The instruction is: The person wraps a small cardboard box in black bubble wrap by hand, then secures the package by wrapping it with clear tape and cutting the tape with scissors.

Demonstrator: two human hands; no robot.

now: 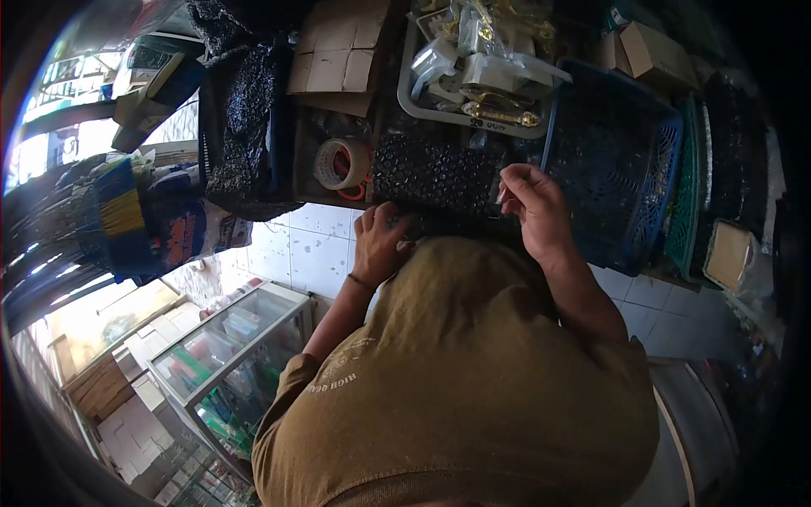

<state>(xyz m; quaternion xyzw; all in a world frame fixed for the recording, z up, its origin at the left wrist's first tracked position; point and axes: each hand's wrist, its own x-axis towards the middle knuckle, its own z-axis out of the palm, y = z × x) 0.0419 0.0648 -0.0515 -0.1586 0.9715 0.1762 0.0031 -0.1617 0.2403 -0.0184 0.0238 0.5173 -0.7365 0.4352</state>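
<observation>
A black bubble-wrap bundle (435,176) lies in front of my body at the near edge of the work surface. My left hand (380,243) is closed at its lower left edge, fingers bent over the wrap, fingertips partly hidden. Beside the bundle's right end, my right hand (534,207) is raised with thumb and fingers pinched together; whatever is between them is too small to make out. A roll of clear tape (338,164) stands left of the bundle, with orange-red scissor-like handles (353,188) partly behind it.
Beyond the bundle, a pale tray (409,100) holds gold-coloured fittings in plastic bags. A blue plastic basket (667,160) stands to the right. Flattened cardboard (340,51) and more black bubble wrap (241,127) are at the left. A glass display case (241,338) stands behind left.
</observation>
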